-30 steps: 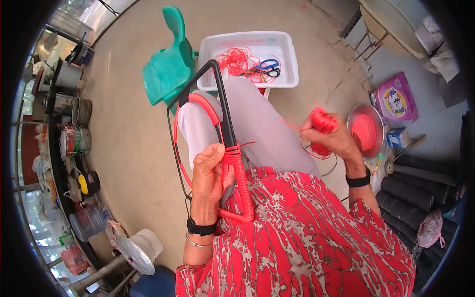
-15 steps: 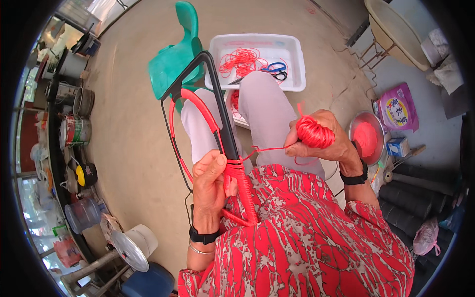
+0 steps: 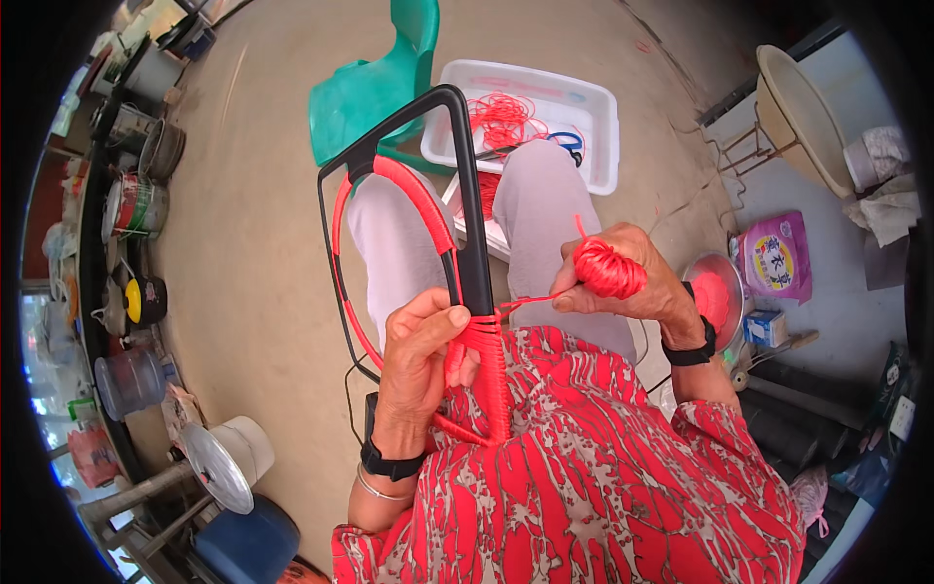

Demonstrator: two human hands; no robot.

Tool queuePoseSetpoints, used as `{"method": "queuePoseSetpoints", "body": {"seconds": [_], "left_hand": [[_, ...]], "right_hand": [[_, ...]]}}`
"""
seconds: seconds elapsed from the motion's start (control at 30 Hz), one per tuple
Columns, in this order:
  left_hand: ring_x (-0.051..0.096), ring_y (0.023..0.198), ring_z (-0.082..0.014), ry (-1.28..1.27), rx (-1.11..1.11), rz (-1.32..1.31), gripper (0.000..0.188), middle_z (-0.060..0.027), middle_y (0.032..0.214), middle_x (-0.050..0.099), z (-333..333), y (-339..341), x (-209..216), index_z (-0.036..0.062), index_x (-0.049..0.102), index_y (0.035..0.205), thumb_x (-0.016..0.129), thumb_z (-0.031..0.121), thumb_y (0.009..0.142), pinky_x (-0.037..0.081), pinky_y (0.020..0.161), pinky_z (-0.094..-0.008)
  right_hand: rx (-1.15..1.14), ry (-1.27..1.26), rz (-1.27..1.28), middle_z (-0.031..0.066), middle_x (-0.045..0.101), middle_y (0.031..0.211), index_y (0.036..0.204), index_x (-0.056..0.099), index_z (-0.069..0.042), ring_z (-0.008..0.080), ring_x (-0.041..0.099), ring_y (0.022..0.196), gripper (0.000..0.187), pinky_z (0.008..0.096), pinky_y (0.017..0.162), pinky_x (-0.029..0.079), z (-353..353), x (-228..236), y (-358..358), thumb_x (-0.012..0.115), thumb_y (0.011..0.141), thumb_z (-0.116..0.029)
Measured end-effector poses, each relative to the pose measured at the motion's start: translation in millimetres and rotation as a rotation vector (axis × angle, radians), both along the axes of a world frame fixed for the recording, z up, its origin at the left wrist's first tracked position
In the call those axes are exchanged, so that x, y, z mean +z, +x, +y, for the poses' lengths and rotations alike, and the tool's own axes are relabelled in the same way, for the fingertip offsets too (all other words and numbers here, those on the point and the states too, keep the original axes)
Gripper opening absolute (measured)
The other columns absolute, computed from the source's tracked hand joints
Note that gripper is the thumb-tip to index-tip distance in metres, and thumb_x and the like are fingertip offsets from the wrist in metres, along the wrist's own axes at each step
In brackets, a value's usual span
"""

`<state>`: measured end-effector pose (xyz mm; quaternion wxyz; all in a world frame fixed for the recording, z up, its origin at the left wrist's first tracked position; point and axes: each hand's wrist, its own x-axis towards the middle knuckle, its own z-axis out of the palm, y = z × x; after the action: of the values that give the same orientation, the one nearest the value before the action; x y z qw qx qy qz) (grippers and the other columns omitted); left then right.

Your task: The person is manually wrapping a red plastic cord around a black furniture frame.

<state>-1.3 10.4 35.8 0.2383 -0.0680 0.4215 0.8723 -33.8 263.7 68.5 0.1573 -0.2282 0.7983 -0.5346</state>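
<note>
A black rectangular frame with an inner ring stands tilted over my lap. Red cord is wound tightly round parts of both. My left hand grips the frame's side where the red wrapping ends, thumb pressed on the topmost turns. My right hand, to the right of the frame, is closed round a bundle of red cord. A strand runs taut from its fingers to the wrapped edge. The left fingertips behind the frame are partly hidden.
Beyond my knees a white tray holds loose red cord and blue-handled scissors. A green chair stands at its left. To the right are a metal bowl, a purple bag and a basin on a stand.
My view has shifted slightly, so surroundings sit differently. The right hand has drawn the strand from slack loops to a tighter line. The left hand keeps its place on the frame.
</note>
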Motion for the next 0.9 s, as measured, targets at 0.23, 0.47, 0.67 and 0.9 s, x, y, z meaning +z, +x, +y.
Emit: {"method": "queuePoseSetpoints", "body": {"seconds": [0.23, 0.47, 0.67, 0.9], "left_hand": [[0.049, 0.038, -0.0120, 0.034, -0.072, -0.097, 0.015, -0.0099, 0.067, 0.062, 1.4, -5.5, 11.3, -0.0011, 0.059, 0.090, 0.062, 0.013, 0.088, 0.034, 0.033, -0.0218], [0.048, 0.038, -0.0108, 0.052, -0.106, -0.090, 0.016, -0.0080, 0.068, 0.062, -1.6, -5.8, 8.0, -0.0017, 0.060, 0.094, 0.064, 0.012, 0.086, 0.033, 0.033, -0.0211], [0.048, 0.038, -0.0102, 0.055, -0.110, -0.104, 0.015, -0.0075, 0.067, 0.062, -2.0, -5.7, 12.3, -0.0017, 0.060, 0.095, 0.065, 0.009, 0.085, 0.032, 0.033, -0.0207], [0.048, 0.039, -0.0094, 0.074, -0.088, -0.080, 0.015, -0.0077, 0.072, 0.063, -3.8, -1.9, 9.6, -0.0008, 0.060, 0.093, 0.067, 0.009, 0.084, 0.035, 0.034, -0.0210]], "right_hand": [[-0.050, -0.066, 0.065, 0.0018, 0.054, 0.058, 0.072, 0.066, -0.001, 0.0132, 0.055, 0.053, 0.019, 0.0273, 0.051, 0.042, -8.6, -9.1, 0.2, 0.081, 0.071, -0.013], [-0.043, -0.030, 0.049, 0.0020, 0.055, 0.058, 0.072, 0.066, -0.002, 0.0137, 0.055, 0.053, 0.018, 0.0276, 0.051, 0.042, -5.4, -11.4, 1.1, 0.080, 0.070, -0.012], [0.004, -0.014, -0.027, 0.0039, 0.060, 0.064, 0.076, 0.067, -0.002, 0.0133, 0.058, 0.059, 0.017, 0.0277, 0.057, 0.045, -4.3, -5.2, 0.4, 0.080, 0.072, -0.012], [-0.010, -0.047, -0.104, 0.0031, 0.065, 0.070, 0.081, 0.067, -0.001, 0.0091, 0.059, 0.064, 0.017, 0.0257, 0.061, 0.048, 2.4, -6.5, 4.1, 0.079, 0.075, -0.012]]}}
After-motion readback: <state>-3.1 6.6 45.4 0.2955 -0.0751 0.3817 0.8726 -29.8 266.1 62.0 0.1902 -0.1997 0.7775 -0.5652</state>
